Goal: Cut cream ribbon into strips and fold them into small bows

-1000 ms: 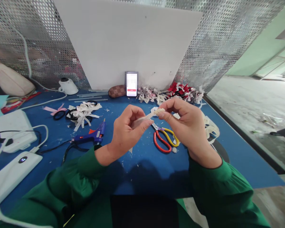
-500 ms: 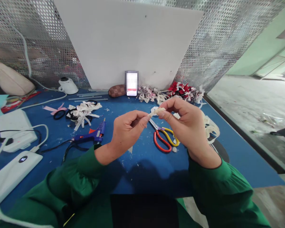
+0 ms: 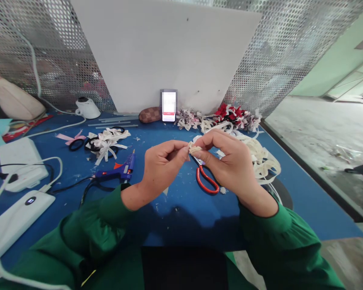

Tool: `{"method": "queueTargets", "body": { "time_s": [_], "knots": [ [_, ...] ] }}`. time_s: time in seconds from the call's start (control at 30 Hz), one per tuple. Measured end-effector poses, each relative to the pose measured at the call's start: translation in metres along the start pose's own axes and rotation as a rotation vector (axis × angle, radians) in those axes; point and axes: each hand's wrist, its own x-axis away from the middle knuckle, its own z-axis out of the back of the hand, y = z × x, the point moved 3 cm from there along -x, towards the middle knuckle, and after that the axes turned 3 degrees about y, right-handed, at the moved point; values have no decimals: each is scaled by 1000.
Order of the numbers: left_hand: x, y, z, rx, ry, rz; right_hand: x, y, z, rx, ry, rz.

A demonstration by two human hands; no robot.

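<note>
A small folded piece of cream ribbon is pinched between both hands above the middle of the table. My left hand grips its left end with thumb and forefinger. On the other side, my right hand holds the bunched part in a pinch. Below them on the blue table lie scissors with a red handle; the right hand hides the other handle and part of the blades. Loose cream ribbon is heaped to the right of my right hand.
A blue glue gun with its cord lies left of my left hand. White bows with black hair ties sit behind it. A lit phone leans at the back near piled red and pale bows. White power banks and cables occupy the left.
My right hand has moved left and slightly down, close to my left hand. The ribbon between them is now gathered shorter, and the yellow scissor handle has become hidden.
</note>
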Motion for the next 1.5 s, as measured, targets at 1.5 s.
{"method": "queueTargets", "body": {
  "time_s": [1.5],
  "knots": [
    [2, -4, 4, -42, -116, -98, -4, 8, 14, 100, 117, -64]
  ]
}}
